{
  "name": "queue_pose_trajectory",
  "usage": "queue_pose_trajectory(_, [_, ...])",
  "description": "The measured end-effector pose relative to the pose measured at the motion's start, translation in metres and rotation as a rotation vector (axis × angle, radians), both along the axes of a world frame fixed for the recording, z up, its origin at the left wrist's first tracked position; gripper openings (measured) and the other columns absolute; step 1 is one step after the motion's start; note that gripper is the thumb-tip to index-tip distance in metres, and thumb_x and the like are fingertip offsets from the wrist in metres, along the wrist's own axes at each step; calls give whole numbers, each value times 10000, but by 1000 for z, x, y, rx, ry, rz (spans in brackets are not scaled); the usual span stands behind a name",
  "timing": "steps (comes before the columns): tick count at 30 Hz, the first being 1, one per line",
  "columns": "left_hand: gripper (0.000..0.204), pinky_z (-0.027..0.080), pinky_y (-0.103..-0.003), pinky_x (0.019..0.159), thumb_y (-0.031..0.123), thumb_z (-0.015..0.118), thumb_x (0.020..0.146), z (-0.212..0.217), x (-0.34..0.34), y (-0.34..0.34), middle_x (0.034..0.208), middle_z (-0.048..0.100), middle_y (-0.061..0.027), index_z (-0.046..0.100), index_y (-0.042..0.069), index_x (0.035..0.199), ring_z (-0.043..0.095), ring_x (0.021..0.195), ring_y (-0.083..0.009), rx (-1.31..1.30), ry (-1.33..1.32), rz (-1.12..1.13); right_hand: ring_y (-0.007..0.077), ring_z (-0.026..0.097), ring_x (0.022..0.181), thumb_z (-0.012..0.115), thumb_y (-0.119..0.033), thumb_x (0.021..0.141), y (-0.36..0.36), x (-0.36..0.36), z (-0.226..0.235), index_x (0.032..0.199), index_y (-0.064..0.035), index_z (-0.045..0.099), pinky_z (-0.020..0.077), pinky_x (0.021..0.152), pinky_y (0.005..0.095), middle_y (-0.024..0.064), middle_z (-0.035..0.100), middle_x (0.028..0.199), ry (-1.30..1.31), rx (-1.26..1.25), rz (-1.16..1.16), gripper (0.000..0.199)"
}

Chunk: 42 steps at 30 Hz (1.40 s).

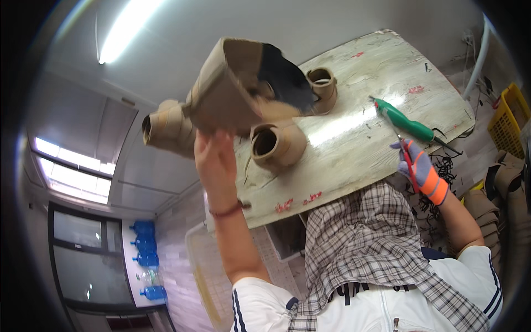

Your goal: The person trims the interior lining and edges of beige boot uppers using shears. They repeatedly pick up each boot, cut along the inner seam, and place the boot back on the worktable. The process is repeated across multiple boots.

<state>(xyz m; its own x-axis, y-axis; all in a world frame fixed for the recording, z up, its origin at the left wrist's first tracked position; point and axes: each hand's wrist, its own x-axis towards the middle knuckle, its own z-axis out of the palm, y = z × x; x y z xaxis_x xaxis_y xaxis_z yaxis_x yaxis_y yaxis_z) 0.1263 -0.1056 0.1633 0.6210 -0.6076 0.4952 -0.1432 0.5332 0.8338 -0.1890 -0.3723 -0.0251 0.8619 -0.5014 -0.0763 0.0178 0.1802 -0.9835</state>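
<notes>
Nearest, at the lower edge: white shirt (387, 307) with dark stripes, and a grey plaid cloth (359, 243) draped above it.

Left hand (214, 157): bare, red band at the wrist, raised in front of the desk's near left corner. The fingers are closed up against the lower edge of a tan boot piece (227, 94) and hold it in the air. How the thumb sits, I cannot tell. The piece is tilted, its black lining (282, 77) turned toward the desk.

Right hand (423, 171): in a purple glove with an orange cuff, just off the desk's near right edge. The fingers are pressed together around a thin red tool (406, 156), which points up toward the desk.

Desk (365, 149): pale wood-grain board with small red marks.
- A tan tube (276, 145) lies near the near edge, open mouth toward me, just under the held piece.
- A second tan tube (322, 86) lies further in, beside the black lining.
- A green tool (401, 119) lies by the right edge, near the gloved hand, with a dark cord trailing from it.

A third tan roll (166, 128) shows beyond the left edge, touching the held piece. Whether it is joined to it, I cannot tell.

Further off:
- black scraps (445, 166) beside the right edge
- a yellow basket (511, 119) at far right
- blue water bottles (145, 260) at lower left
- a lit tube lamp (124, 27) at the top
</notes>
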Motion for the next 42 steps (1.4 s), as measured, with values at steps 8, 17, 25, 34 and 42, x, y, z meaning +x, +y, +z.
queue_pose_trajectory(8, [647, 228, -492, 1216, 213, 662, 919, -210, -206, 138, 1549, 368, -219, 397, 5, 1471, 332, 1451, -341, -50, 906, 53, 311, 645, 811, 812, -119, 730, 63, 11, 15, 1059, -28, 589, 522, 735, 358, 134, 625, 914, -64, -976, 255, 407])
queue_pose_trajectory(17, [535, 265, -473, 1203, 146, 571, 884, -291, -258, 195, 1505, 436, -198, 479, -8, 1388, 374, 1417, -327, -88, 1147, 129, 311, 627, 908, 812, -205, 690, 104, 26, -35, 961, -109, 665, 494, 802, 407, 104, 644, 916, 127, -1389, 538, 323])
queue_pose_trajectory(25, [497, 417, -439, 1103, 288, 601, 1000, -315, -218, 147, 1399, 539, -126, 482, -14, 1376, 513, 1280, -266, 181, 935, 383, 296, 629, 941, 817, -182, 647, 116, 55, -44, 1025, -91, 660, 498, 840, 400, 99, 645, 967, 100, -1568, 604, 419])
queue_pose_trajectory(34, [473, 462, -438, 1063, 218, 589, 1015, -302, -213, 127, 1385, 532, -117, 425, 70, 1433, 535, 1248, -259, 5, 875, 320, 303, 638, 923, 812, -239, 676, 135, 85, -45, 957, -66, 653, 515, 811, 396, 112, 657, 935, 29, -1624, 691, 366])
queue_pose_trajectory(42, [479, 469, -433, 1052, 225, 581, 1020, -306, -214, 124, 1392, 525, -101, 410, 77, 1442, 537, 1246, -248, 91, 800, 385, 305, 646, 877, 784, -288, 742, 134, 87, -51, 990, -90, 664, 529, 779, 400, 98, 661, 905, -15, -1575, 730, 340])
